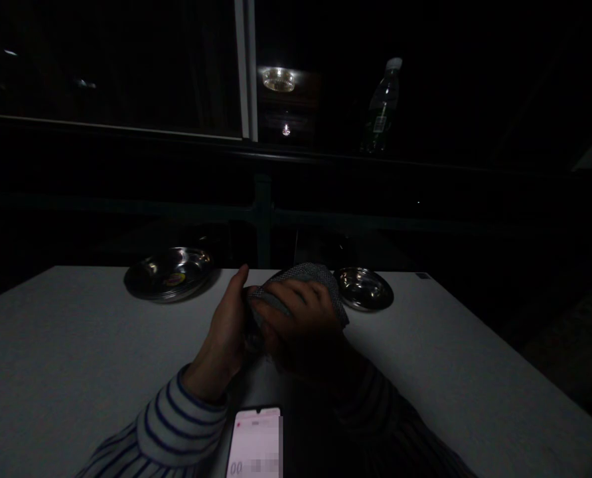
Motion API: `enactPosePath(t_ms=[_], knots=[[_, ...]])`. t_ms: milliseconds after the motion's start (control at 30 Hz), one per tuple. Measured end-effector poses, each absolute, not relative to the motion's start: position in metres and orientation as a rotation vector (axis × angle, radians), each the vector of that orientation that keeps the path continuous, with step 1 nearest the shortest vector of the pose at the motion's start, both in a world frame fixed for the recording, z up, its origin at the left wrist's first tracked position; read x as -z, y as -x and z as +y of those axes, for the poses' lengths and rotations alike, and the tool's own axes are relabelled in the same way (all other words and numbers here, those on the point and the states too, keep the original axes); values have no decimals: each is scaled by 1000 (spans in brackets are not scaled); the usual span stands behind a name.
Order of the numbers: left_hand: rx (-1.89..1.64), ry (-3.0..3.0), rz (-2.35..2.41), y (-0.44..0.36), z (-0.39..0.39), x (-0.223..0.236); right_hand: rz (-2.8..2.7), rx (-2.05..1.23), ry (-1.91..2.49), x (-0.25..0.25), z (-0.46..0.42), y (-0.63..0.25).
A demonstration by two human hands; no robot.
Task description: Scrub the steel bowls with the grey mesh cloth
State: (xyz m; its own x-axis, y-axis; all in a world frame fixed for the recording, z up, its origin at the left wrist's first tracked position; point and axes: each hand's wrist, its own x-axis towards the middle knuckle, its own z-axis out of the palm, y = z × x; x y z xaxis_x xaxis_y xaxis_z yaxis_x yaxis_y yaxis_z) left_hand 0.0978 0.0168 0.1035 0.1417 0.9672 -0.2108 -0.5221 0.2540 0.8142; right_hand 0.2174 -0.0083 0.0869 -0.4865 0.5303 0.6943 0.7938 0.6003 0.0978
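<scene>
My two hands meet over the middle of the table. A grey woven cloth [308,271] is bunched in my right hand [300,315], whose fingers curl over it. My left hand [229,325] is side-on, thumb pointing up, and closes on a dark, faintly shiny thing [255,340] between the hands. Its shape is mostly hidden by the cloth, my fingers and the shadow. Just beyond my right hand sits a shallow metal bowl [364,289]. To the left of my left hand stand stacked metal bowls [169,273], with a yellow-and-pink sticker inside the top one.
A lit phone [256,441] lies on the white table [77,358] between my forearms. Behind the table's far edge, a plastic bottle [383,109] with a white cap stands by the dark window [247,73]. A small dark patch [422,275] marks the far right corner.
</scene>
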Motion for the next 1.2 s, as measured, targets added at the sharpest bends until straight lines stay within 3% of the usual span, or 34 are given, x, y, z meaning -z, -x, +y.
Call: enactPosePath(t_ms=[267,667,1200], knots=[[-1230,-859,923,-95,20,-95,-2025,359,1128,-89,4,-238],[-1272,-650,872,-93,16,-112,-1658,-104,1099,-85,20,-259],[-1422,-441,683,-91,16,-122,-1465,-213,1019,-77,24,-252]])
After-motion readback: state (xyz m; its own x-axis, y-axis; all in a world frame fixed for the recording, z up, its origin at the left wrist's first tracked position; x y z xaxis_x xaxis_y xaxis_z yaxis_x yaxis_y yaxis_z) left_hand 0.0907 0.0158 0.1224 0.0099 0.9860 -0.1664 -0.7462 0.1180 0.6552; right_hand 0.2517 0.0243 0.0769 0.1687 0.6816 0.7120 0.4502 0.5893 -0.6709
